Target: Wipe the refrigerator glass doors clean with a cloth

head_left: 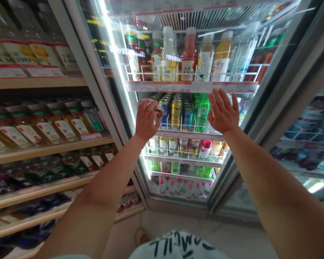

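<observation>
My left hand is in front of the left part of a lit drinks fridge, its fingers curled round a crumpled cloth, whitish with brown tones and mostly hidden by the fingers. Beside it on the can shelf stand a blue can and a gold can. My right hand is raised with fingers apart and nothing in it. It is nearest to the green bottles and the upper shelf's price rail; whether it touches anything I cannot tell.
Juice bottles, among them a red one, fill the upper fridge shelf. Lower shelves carry more drinks, with red-capped bottles at the bottom. A wooden shelf of bottles runs along the left. The fridge's metal frame borders the right side.
</observation>
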The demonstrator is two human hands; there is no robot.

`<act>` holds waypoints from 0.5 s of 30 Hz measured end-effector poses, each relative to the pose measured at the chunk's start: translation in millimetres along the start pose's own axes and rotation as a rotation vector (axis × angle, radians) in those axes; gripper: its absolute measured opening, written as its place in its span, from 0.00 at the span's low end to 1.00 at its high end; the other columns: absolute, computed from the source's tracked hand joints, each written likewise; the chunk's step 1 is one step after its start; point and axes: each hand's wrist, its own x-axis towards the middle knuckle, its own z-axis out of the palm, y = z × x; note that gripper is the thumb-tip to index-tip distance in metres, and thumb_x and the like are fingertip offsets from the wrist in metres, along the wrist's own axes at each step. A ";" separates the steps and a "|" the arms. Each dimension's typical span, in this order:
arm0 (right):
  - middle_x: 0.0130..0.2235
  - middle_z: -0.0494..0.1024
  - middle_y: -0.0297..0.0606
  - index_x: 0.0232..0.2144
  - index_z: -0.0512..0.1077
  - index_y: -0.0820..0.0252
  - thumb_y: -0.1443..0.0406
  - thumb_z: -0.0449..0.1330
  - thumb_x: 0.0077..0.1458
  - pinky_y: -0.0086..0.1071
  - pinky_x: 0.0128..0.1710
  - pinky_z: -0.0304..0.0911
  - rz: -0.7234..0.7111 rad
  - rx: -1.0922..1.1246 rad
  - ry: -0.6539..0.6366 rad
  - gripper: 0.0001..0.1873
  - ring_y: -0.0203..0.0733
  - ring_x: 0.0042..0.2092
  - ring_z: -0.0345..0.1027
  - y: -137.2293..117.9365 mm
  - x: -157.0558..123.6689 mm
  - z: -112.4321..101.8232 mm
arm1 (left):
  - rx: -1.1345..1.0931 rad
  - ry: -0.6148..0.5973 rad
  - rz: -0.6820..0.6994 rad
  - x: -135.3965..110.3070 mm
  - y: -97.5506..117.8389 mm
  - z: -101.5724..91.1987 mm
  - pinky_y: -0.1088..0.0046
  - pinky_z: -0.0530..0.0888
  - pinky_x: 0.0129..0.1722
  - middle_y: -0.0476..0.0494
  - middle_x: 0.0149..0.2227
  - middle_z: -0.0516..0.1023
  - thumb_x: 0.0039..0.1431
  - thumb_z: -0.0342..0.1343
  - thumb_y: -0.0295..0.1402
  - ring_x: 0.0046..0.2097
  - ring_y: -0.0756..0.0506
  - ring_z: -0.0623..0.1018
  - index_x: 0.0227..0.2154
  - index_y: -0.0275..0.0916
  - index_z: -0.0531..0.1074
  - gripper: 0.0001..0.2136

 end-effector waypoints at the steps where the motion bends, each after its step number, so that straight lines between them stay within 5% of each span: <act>1: 0.74 0.58 0.44 0.73 0.58 0.58 0.61 0.47 0.69 0.66 0.74 0.43 0.003 -0.009 -0.004 0.33 0.58 0.75 0.50 -0.5 0.0 -0.5 | -0.001 0.023 -0.010 2.9 -4.4 1.0 0.46 0.54 0.75 0.42 0.63 0.75 0.70 0.50 0.34 0.74 0.36 0.59 0.40 0.42 0.75 0.08; 6: 0.74 0.57 0.44 0.75 0.54 0.57 0.61 0.46 0.69 0.66 0.74 0.41 0.010 -0.019 -0.026 0.34 0.58 0.75 0.48 -1.9 0.3 -2.8 | -0.054 0.139 -0.114 23.8 -25.2 5.0 0.39 0.39 0.75 0.43 0.66 0.71 0.73 0.43 0.25 0.75 0.38 0.55 0.52 0.43 0.73 0.15; 12: 0.74 0.57 0.43 0.75 0.54 0.57 0.62 0.47 0.69 0.66 0.74 0.42 -0.002 -0.036 -0.024 0.34 0.58 0.75 0.48 -1.8 0.7 -3.0 | -0.122 0.042 0.097 -9.9 7.7 23.3 0.52 0.63 0.73 0.46 0.65 0.72 0.78 0.41 0.29 0.73 0.41 0.61 0.56 0.48 0.73 0.17; 15: 0.74 0.57 0.44 0.75 0.55 0.58 0.62 0.47 0.70 0.65 0.74 0.42 -0.008 -0.045 -0.019 0.34 0.58 0.75 0.48 -1.2 0.6 -2.4 | -0.147 0.106 0.088 1.4 -0.1 19.9 0.56 0.68 0.70 0.44 0.70 0.64 0.79 0.42 0.31 0.72 0.40 0.63 0.57 0.47 0.72 0.15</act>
